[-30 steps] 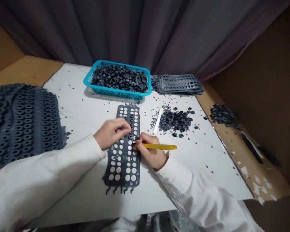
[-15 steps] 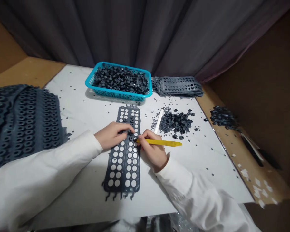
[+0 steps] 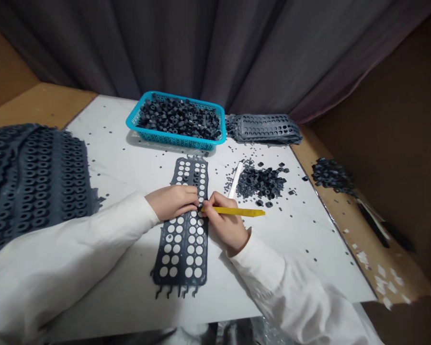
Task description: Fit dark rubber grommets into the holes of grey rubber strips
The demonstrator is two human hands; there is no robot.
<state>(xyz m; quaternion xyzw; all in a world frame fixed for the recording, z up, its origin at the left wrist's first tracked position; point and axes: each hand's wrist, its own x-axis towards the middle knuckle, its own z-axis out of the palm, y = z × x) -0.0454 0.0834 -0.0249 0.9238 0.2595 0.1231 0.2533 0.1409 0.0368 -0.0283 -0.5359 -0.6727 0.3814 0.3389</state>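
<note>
A dark grey rubber sheet (image 3: 181, 249) with rows of round holes, the white board showing through them, lies lengthwise before me. Over its middle, my left hand (image 3: 175, 200) is closed, fingertips pinched at a small black rubber piece (image 3: 200, 207) that is mostly hidden. My right hand (image 3: 227, 221) grips a slim yellow pen-like tool (image 3: 240, 211) from the right side. The tool's tip meets the left fingertips at the rubber piece. A few black ring-shaped pieces sit on the sheet just beyond the left hand.
A blue basket (image 3: 132, 122) full of black rubber pieces stands behind. Large ringed rubber sheets (image 3: 39, 177) lie at left, stacked holed sheets (image 3: 269, 125) at back right. Right of my hands are a pile of black bits (image 3: 264, 182) and a white stick (image 3: 235, 179).
My left fingers have closed together and moved slightly right, over the black ring-shaped piece that showed before. The yellow tool has shifted slightly left.
</note>
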